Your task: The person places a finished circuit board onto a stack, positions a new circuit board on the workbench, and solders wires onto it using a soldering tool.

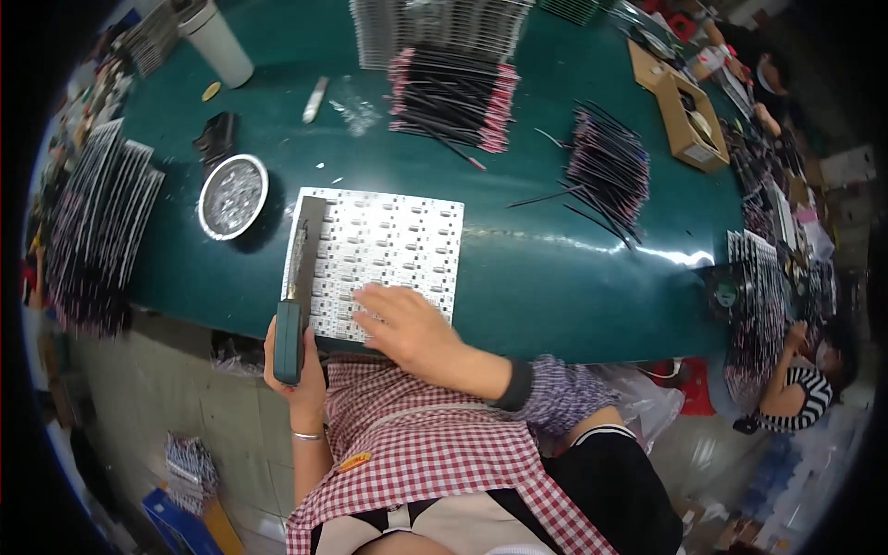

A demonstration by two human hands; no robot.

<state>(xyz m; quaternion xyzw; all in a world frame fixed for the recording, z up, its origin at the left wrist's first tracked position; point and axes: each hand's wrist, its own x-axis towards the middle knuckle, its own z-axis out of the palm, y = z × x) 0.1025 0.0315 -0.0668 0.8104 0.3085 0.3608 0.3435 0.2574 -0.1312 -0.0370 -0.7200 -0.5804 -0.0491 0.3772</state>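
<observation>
The left hand (298, 365) has its grip closed around the teal handle of a scraper tool (294, 296), at the near edge of the green bench (555, 268). The tool's grey blade runs away from the person along the left edge of a white panel (379, 254), a flat sheet with rows of small parts, which lies on the bench just in front of the person. The right hand (407, 324) rests flat on the near right part of that panel, fingers spread and pressing down, its grip apart and holding nothing.

To the left of the panel stands a round tin (233, 196) with a white rim, filled with small shiny bits. Farther off on the left are a white cup (217, 42) and a small black object (215, 139). On the far side of the bench lies a bundle of black wires with pink ends (453, 97), and to the right a second wire bundle (609, 171). A cardboard box (689, 120) sits at the far right. Another person in a striped top (800, 393) sits at the right.
</observation>
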